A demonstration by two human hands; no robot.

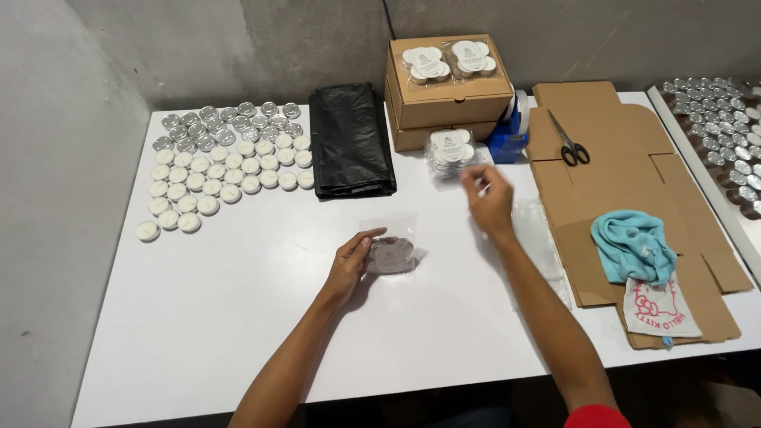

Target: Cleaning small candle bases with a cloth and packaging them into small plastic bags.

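Left hand point(350, 265) gripped the clear packet of tealights point(390, 255) by its near edge, pinning it to the middle of the white worktop point(238, 317); the glare on the plastic made the count inside hard to read. Right hand point(490, 202) hovered just above the surface, blurred, fingers pinched together, and whether anything sat between them could not be made out.

Now the surroundings, big to small. Flattened cardboard sheets point(618, 150) covered the right side of the worktop, the lower part hidden under a teal cloth point(632, 244) and a printed white rag point(659, 309). A folded black plastic bag point(350, 143) lay at the back. Two stacked cardboard boxes point(448, 99) stood beside it, two sealed packets on top. Loose tealights point(218, 170) filled the far left corner, white ones in front, silver cups behind. More silver cups point(725, 119) ran off the right edge, cut by the frame. A sealed packet point(450, 149) leaned by the boxes, half hiding a blue tape dispenser point(511, 135). Scissors point(569, 143) rested on the cardboard.
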